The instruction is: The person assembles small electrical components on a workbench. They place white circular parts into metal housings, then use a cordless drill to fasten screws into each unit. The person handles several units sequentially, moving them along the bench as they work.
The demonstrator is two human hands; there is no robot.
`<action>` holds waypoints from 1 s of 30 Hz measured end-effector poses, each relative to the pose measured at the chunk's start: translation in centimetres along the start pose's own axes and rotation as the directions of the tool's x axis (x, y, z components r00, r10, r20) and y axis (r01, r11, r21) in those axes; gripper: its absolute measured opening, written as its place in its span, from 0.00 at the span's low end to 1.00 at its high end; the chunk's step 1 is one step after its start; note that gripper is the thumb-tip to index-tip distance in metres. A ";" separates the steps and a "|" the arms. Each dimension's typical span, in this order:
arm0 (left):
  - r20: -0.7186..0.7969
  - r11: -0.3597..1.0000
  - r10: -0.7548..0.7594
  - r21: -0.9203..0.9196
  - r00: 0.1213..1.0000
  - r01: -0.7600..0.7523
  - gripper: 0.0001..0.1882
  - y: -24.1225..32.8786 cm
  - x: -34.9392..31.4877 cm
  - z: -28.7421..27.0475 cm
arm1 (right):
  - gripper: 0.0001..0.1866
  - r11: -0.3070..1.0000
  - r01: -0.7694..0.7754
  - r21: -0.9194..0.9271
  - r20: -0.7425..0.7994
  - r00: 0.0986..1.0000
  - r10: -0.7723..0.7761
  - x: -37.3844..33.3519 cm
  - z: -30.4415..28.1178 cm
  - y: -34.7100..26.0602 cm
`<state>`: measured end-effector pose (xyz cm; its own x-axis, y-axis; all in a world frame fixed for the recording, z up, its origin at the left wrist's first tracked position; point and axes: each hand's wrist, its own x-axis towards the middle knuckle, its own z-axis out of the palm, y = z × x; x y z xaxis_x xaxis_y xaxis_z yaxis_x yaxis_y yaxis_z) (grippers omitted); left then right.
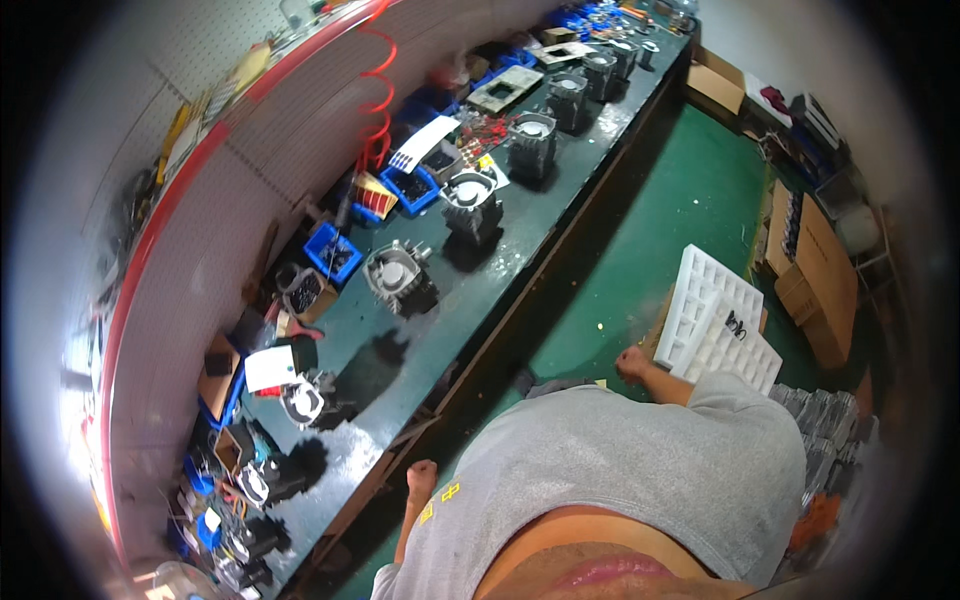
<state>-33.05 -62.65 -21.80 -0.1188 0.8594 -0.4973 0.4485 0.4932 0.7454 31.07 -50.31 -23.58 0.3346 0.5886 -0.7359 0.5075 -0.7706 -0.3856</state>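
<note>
Table [450,310] held metal housings [532,150]; left grip [422,480], right grip [632,365] clenched, seemingly empty; right-arm swing might have jostled white tray [683,300].

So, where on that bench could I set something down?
The widest bare patch on the bench lies between the open grey housing and the housing beside the white sheet, reaching to the front edge. Narrower gaps separate the housings farther along. The back, lined with blue bins, and the near end are crowded.
</note>
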 end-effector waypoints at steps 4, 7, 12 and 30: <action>0.063 0.950 -0.050 -0.304 0.997 0.067 0.07 11.0 8.3 1.6 | 0.11 0.995 -0.027 -0.100 0.055 0.998 0.033 -3.4 0.7 -0.7; -0.048 0.993 0.089 -0.079 0.995 -0.093 0.17 12.7 13.2 4.2 | 0.10 1.000 0.023 0.009 0.061 0.998 -0.024 -1.7 0.3 -2.6; 0.114 0.974 0.155 0.148 0.981 -0.171 0.20 16.3 14.5 5.0 | 0.10 0.906 0.182 0.382 -0.155 0.979 -0.132 -0.1 -1.1 -7.1; 0.191 0.959 -0.052 0.282 0.980 -0.004 0.15 -3.4 13.9 -3.8 | 0.09 0.981 -0.020 0.192 0.025 1.000 0.016 -7.2 6.6 -6.3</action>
<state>-39.59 -51.86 -29.60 0.0294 0.7912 -0.6109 0.6804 0.4319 0.5921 20.22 -51.33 -19.56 0.3229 0.5701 -0.7555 0.3385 -0.8150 -0.4703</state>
